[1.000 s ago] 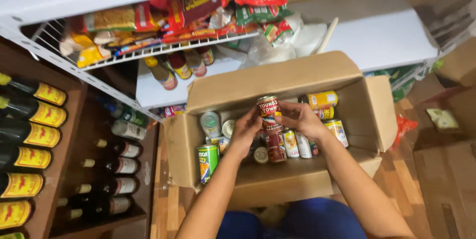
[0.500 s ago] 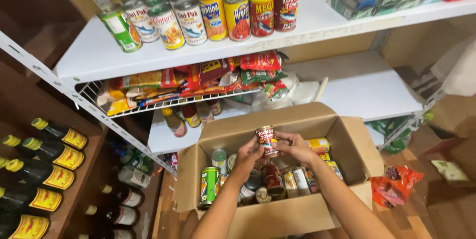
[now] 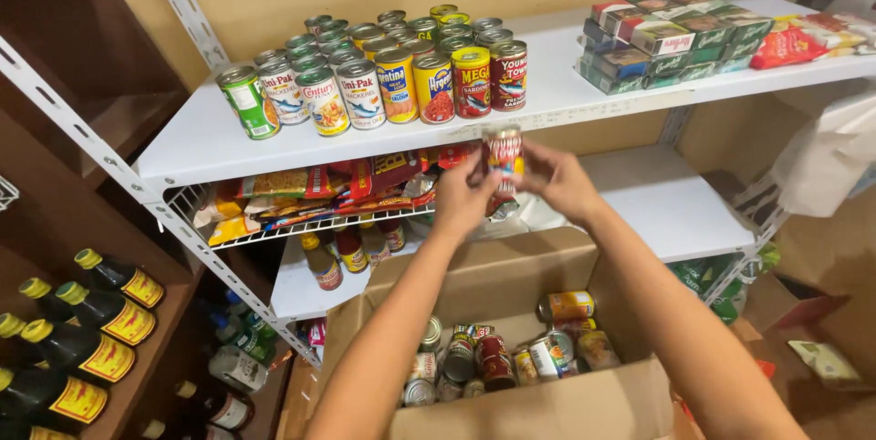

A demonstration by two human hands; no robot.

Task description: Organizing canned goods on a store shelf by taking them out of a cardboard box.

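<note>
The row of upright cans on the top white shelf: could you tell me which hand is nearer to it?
Left. The left hand sits below the row of cans; the right hand is further right.

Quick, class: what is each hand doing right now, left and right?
Left hand: closed on the red can, gripping its left side.
Right hand: closed on the same can, gripping its right side.

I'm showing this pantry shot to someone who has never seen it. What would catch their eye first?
Probably the red-labelled can at mid-frame, held up between the left hand and right hand just below the white shelf. Next, the block of tin cans standing in rows on that shelf, with stacked flat boxes to their right. Below, an open cardboard box holds more cans.
</note>
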